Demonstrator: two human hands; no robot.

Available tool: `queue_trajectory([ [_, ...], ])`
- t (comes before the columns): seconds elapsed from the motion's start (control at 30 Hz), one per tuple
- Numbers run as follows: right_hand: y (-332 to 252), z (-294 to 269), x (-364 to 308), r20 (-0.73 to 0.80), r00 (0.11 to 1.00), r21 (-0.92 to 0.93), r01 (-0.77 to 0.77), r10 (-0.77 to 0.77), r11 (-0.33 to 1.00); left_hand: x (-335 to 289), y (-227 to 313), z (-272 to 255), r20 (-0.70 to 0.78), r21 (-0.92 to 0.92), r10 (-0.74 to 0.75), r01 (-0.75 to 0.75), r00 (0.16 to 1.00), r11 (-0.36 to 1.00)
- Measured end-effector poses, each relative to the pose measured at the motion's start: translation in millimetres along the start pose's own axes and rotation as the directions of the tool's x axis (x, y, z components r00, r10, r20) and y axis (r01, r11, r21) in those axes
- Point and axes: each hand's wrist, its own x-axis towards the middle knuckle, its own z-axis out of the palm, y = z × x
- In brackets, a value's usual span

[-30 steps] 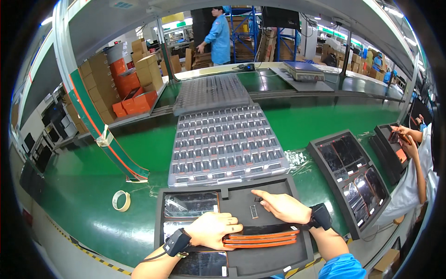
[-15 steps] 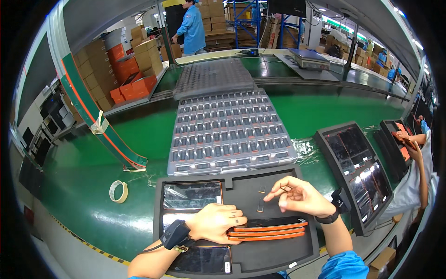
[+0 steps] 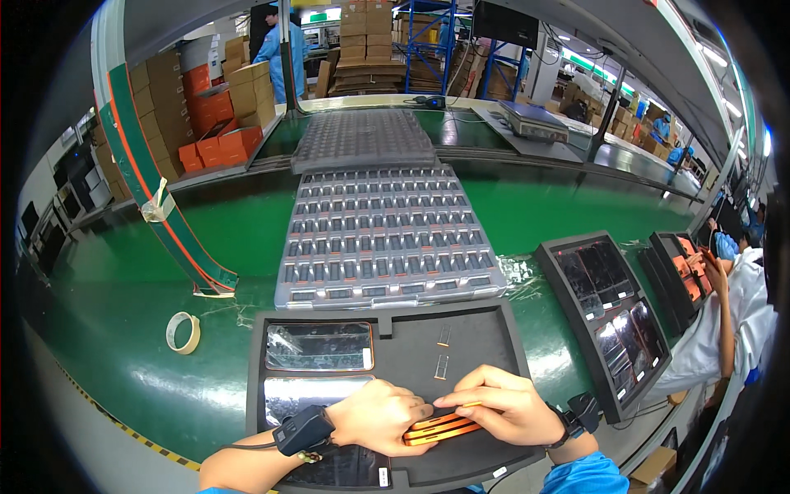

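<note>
My left hand (image 3: 380,416) closes round the left end of several stacked orange-edged phones (image 3: 440,431), which stand on edge in a black foam tray (image 3: 415,333). Against the top of that stack, my right hand (image 3: 504,405) pinches a small SIM card tray (image 3: 471,404); only its orange edge shows between the fingers. Two more thin, orange-ended SIM card trays, a nearer one (image 3: 442,367) and a farther one (image 3: 444,335), lie on the foam beyond my right hand. Phones lie flat in the left slots, among them a film-covered phone (image 3: 319,346).
Beyond the foam tray sits a clear plastic tray (image 3: 391,235) with rows of small parts. A tape roll (image 3: 183,333) lies at left, near a green post (image 3: 164,222). At right are another foam tray of phones (image 3: 605,317) and a co-worker's hand (image 3: 714,267).
My right hand has come down from above the foam onto the phone stack, bringing the SIM card tray. The left hand keeps its grip. The view has shifted slightly.
</note>
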Motion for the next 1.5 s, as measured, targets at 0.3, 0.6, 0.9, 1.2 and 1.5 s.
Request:
queue_trajectory([
  [0.3,7.0,15.6,-6.7,-0.16,0.983,-0.04,-0.099,0.091,0.994,4.0,-2.6,8.4,-0.042,-0.045,0.019,-0.021,0.999,0.999],
  [0.6,5.3,3.5,2.5,0.046,0.992,-0.065,0.12,-0.117,0.991,1.4,-4.8,10.2,-0.052,-0.07,0.002,-0.006,0.999,0.998],
  [0.9,7.8,9.2,-4.5,0.033,0.996,0.083,-0.087,0.085,0.993,2.6,-4.0,6.0,0.047,-0.011,0.001,-0.001,0.999,1.0],
  [1.2,8.5,16.3,-0.8,-0.032,0.997,-0.125,0.07,-0.074,0.99,-1.0,-5.1,7.6,0.038,-0.012,-0.016,0.017,0.999,1.0],
  [1.5,15.1,15.9,-3.2,0.019,0.955,-0.403,0.279,-0.297,0.871,3.7,-5.2,3.7,0.022,-0.051,-0.009,0.01,1.0,0.999],
])
